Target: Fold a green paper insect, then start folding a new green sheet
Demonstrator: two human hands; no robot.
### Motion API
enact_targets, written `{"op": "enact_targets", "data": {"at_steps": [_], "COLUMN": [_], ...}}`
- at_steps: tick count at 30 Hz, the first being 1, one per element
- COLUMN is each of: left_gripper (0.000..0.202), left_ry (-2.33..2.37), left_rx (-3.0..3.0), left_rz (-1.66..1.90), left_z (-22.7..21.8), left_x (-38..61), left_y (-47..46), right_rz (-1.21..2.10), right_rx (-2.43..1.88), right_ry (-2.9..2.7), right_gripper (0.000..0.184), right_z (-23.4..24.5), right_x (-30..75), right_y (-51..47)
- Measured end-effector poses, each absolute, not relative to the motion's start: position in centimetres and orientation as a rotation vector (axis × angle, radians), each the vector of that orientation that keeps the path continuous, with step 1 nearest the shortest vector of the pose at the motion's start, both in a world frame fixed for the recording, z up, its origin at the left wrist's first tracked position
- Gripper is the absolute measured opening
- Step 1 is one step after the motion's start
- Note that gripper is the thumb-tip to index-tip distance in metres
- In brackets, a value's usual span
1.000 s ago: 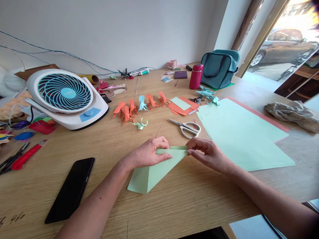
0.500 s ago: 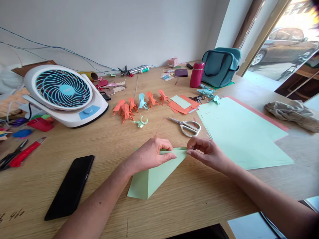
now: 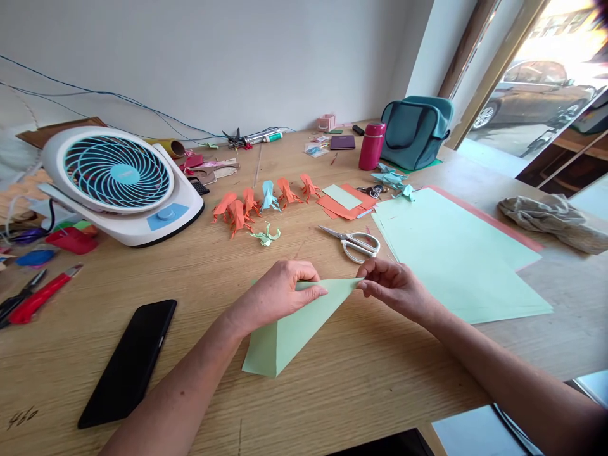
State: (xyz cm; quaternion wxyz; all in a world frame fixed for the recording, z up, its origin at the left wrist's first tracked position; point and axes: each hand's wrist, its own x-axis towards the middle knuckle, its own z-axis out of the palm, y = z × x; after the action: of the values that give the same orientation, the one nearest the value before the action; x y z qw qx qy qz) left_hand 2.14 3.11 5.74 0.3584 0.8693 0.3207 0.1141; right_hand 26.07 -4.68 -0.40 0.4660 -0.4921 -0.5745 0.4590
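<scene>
A folded sheet of light green paper (image 3: 304, 326) stands tilted over the wooden table, tapering to a point on the right. My left hand (image 3: 287, 291) pinches its upper edge, thumb on the near face and fingers behind. At the pointed right corner, my right hand (image 3: 392, 285) holds the paper between thumb and forefinger. White-handled scissors (image 3: 354, 244) lie just beyond my right hand. Beyond my left hand sits a small green origami figure (image 3: 266, 235). Parts of the paper are hidden behind my left hand.
Large light green sheets (image 3: 456, 259) lie to the right, a black phone (image 3: 128, 364) to the left. Further back are orange origami figures (image 3: 237, 215), a white fan (image 3: 123, 183), a pink bottle (image 3: 373, 147) and a teal bag (image 3: 415, 133). A red-handled tool (image 3: 42, 297) lies far left.
The two upper edges of the paper, slightly apart before, now lie together at the right-hand point. Both hands keep their hold, and the view has shifted a little.
</scene>
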Motion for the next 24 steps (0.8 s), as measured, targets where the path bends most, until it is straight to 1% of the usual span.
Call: {"op": "enact_targets", "data": {"at_steps": [4, 8, 10, 17, 24], "left_gripper": [0.018, 0.012, 0.011, 0.014, 0.018], "left_ry": [0.836, 0.806, 0.793, 0.786, 0.811], "left_rx": [2.301, 2.393, 2.460, 2.819, 2.991], "left_rz": [0.409, 0.510, 0.544, 0.705, 0.786], "left_z": [6.3, 6.6, 6.6, 6.4, 7.0], "left_x": [2.5, 2.9, 3.0, 3.3, 3.6], "left_y": [2.3, 1.3, 0.8, -1.1, -2.6], "right_rz": [1.195, 1.291, 1.309, 1.274, 1.232], "right_rx": [-1.200, -1.203, -1.186, -1.144, -1.038], "right_ry": [-1.307, -1.337, -1.342, -1.324, -1.297], "right_gripper": [0.045, 0.038, 0.038, 0.038, 0.030], "right_z": [-0.2, -0.5, -0.8, -1.1, -0.4], "right_x": [26.1, 26.4, 26.5, 26.5, 26.2], "right_y": [-4.4, -4.5, -4.6, -4.8, -5.0]}}
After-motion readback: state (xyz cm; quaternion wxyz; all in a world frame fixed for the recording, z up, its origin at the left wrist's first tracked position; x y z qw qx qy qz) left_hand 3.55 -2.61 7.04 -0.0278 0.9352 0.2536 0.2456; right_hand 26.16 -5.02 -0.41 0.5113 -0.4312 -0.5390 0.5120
